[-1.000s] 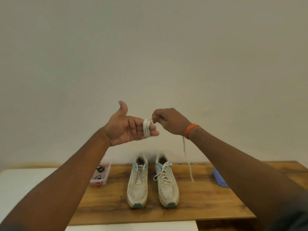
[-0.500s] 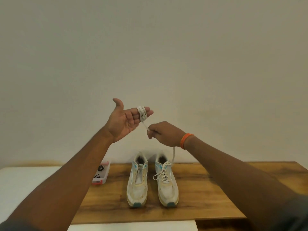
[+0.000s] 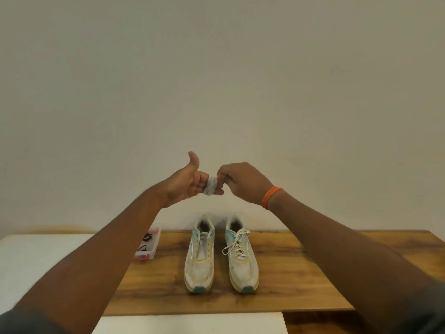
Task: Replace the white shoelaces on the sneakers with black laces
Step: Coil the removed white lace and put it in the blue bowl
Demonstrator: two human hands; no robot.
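Two white sneakers stand side by side on the wooden table (image 3: pixel 289 280), toes toward me. The left sneaker (image 3: pixel 200 256) has no lace in its eyelets. The right sneaker (image 3: pixel 242 256) still carries its white lace. Above them, in the air, my left hand (image 3: pixel 186 183) has its thumb up and a white shoelace (image 3: pixel 212 186) wound in a coil around its fingers. My right hand (image 3: pixel 240 182), with an orange band at the wrist, pinches the coil at my left fingertips. No loose end hangs down.
A small clear tray with red clips (image 3: pixel 148 247) holds black laces (image 3: pixel 147 237) at the table's left edge. A white surface (image 3: pixel 36 261) adjoins the table on the left. A plain wall stands behind.
My right hand rose from below the left fingers to the coil. The hanging tail of the white lace has been wound in. My left hand dropped slightly and its fingers curled.
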